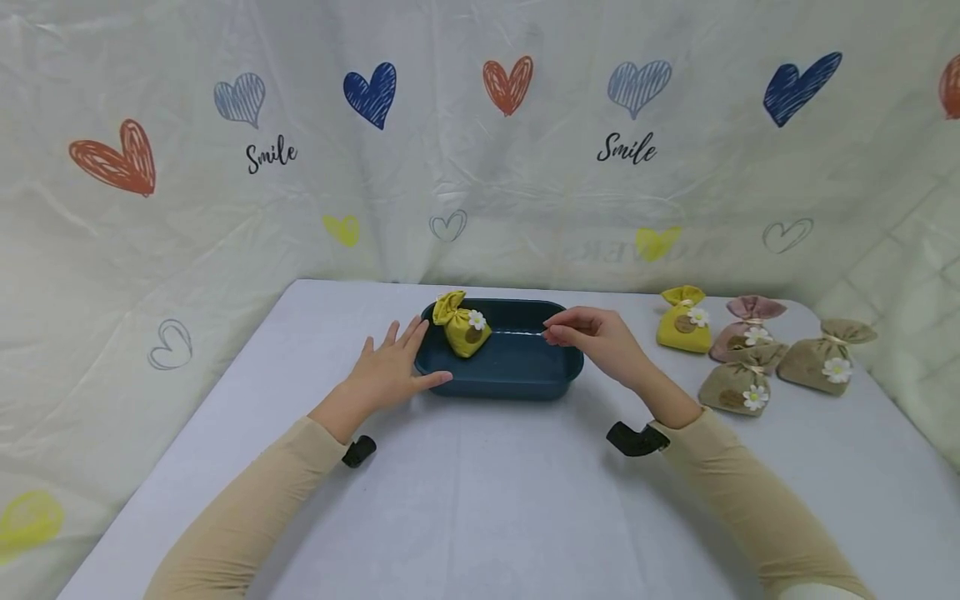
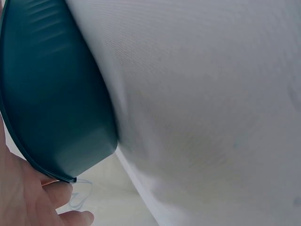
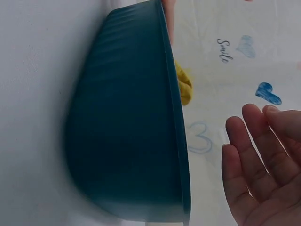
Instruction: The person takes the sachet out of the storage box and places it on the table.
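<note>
A dark teal rectangular basin [image 1: 498,388] stands on the white-covered table. Inside its left part lies a yellow drawstring pouch [image 1: 459,335] with a white flower. My left hand [image 1: 386,367] rests at the basin's left end, fingers spread along the rim and thumb toward the front edge. In the left wrist view its fingers show beside the basin's rim [image 2: 21,148]. Over the right end of the basin hovers my right hand [image 1: 606,342], holding nothing. The right wrist view shows its relaxed fingers [image 3: 256,162] apart from the basin wall [image 3: 127,113].
At the right of the table stand another yellow pouch [image 1: 682,325], a pink pouch [image 1: 738,333] and two grey-brown pouches [image 1: 723,390], [image 1: 813,365], each with a white flower. A white curtain [image 1: 525,183] with hearts hangs behind the table's back edge.
</note>
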Action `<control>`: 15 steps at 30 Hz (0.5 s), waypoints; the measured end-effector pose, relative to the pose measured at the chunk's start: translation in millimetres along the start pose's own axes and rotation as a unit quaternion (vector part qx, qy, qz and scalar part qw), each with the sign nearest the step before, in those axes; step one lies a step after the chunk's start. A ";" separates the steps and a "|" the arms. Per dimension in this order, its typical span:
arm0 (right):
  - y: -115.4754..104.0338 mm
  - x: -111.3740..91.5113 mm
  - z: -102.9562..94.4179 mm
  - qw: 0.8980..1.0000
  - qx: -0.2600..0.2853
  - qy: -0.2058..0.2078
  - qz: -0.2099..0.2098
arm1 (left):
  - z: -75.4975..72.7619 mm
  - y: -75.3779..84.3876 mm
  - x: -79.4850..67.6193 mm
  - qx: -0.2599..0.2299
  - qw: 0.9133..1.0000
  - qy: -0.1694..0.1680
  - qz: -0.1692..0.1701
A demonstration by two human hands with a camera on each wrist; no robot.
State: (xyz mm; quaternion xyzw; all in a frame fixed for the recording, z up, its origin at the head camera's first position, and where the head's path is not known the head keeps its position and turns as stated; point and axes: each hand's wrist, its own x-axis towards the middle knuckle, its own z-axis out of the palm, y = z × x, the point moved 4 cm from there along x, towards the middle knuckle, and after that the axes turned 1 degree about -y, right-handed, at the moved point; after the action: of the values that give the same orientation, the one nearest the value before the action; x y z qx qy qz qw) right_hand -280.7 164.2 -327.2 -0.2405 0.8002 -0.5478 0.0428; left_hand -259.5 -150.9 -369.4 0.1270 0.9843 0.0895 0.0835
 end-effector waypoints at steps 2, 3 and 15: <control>0.6 2.6 5.4 1.000 0.009 -0.004 -0.001 | -0.3 0.4 0.3 0.000 1.000 0.000 0.001; 1.1 4.1 7.8 1.000 0.011 -0.005 0.001 | -0.3 0.7 0.3 0.000 1.000 0.000 0.002; 8.7 29.4 31.6 0.999 0.030 -0.005 -0.019 | 0.0 0.2 0.6 0.000 1.000 0.002 0.001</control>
State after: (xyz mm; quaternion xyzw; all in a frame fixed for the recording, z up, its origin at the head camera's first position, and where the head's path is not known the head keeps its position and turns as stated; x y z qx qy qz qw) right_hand -299.0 126.9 -341.8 -0.2573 0.7784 -0.5710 0.0434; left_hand -260.0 -150.6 -369.4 0.1273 0.9845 0.0898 0.0810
